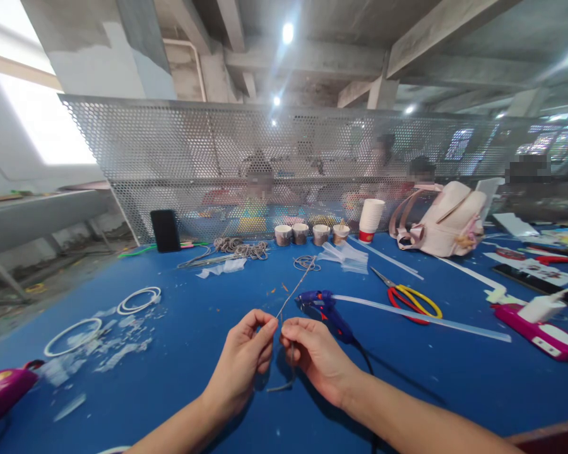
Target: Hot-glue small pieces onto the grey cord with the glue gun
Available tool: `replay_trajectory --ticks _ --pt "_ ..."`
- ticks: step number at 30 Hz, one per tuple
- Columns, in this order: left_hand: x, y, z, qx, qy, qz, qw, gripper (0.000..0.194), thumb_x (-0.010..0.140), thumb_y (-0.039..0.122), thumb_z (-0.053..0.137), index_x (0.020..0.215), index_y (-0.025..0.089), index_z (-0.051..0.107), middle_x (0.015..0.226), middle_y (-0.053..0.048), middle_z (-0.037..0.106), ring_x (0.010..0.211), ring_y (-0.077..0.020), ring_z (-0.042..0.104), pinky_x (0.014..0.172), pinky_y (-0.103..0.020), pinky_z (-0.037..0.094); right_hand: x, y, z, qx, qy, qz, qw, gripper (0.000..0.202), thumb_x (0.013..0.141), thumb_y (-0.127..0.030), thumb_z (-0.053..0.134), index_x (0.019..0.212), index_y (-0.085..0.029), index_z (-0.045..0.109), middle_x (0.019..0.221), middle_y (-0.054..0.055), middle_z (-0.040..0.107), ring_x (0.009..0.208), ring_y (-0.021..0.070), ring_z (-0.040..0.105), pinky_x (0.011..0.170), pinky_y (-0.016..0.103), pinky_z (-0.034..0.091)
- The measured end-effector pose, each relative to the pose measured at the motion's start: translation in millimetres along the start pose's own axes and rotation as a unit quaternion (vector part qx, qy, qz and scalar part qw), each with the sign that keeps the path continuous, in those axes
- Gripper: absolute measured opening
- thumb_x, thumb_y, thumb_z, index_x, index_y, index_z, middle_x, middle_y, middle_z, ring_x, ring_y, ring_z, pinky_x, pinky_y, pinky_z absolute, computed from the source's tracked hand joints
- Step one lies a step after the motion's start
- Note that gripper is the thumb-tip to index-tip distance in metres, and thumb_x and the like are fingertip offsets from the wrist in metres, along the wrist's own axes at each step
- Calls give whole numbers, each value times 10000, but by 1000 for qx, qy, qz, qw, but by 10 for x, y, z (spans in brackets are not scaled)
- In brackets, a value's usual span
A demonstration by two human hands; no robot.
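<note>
A thin grey cord (293, 291) runs from a small loose coil (307, 263) down to my hands near the middle of the table. My left hand (246, 356) pinches the cord between thumb and forefinger. Close beside it on the right, my right hand (312, 353) is also closed in a pinch on the cord, and a tail of it hangs below and curls on the blue table. The two hands are a small gap apart. Just beyond my right hand lies a blue glue gun (329, 312) with a long clear glue stick in its back.
Red and yellow scissors (409, 299), a pink power strip (542, 331) and a pink backpack (447, 221) are at right. Paper cups (372, 217), small tubs (320, 235), bundled cord (241, 248) and a phone (165, 231) stand behind. White rings (139, 301) and plastic scraps lie left.
</note>
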State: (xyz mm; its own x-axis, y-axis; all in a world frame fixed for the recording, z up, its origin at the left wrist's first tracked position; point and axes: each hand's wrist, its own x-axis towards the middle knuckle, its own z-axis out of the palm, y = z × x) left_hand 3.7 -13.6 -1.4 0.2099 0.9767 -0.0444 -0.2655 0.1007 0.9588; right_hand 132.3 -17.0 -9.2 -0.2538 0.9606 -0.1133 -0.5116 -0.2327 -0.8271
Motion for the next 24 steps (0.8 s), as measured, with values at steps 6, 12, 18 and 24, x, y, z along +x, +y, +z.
replay_trajectory --ticks 6,12,18,24 --pt "-3 22 11 -10 -38 -10 999 302 716 430 675 705 181 504 424 128 273 379 -20 139 356 -146 143 36 -4 -12 -1 8 -3 1000 126 609 -220 670 578 -133 585 547 -32 539 424 37 369 460 195 269" --pt "15 170 -56 29 -123 -58 990 300 678 397 716 672 172 516 431 115 288 381 -25 166 356 -148 140 45 -68 -54 -44 -18 -28 998 85 594 -197 667 608 -137 609 528 -37 545 462 57 407 490 201 292" --pt "2 324 -202 54 -206 -113 971 299 616 369 757 624 156 546 423 108 313 349 -18 183 347 -166 129 32 -272 -124 -211 -133 -70 966 124 609 -214 704 679 -139 633 637 -26 585 590 83 476 587 210 360" --pt "-179 394 -358 205 -242 -148 937 213 632 320 701 591 141 593 460 69 397 369 -44 269 375 -211 163 23 -410 -71 -395 -264 -44 879 70 687 -205 639 709 -139 635 675 -17 602 634 99 516 657 233 413"
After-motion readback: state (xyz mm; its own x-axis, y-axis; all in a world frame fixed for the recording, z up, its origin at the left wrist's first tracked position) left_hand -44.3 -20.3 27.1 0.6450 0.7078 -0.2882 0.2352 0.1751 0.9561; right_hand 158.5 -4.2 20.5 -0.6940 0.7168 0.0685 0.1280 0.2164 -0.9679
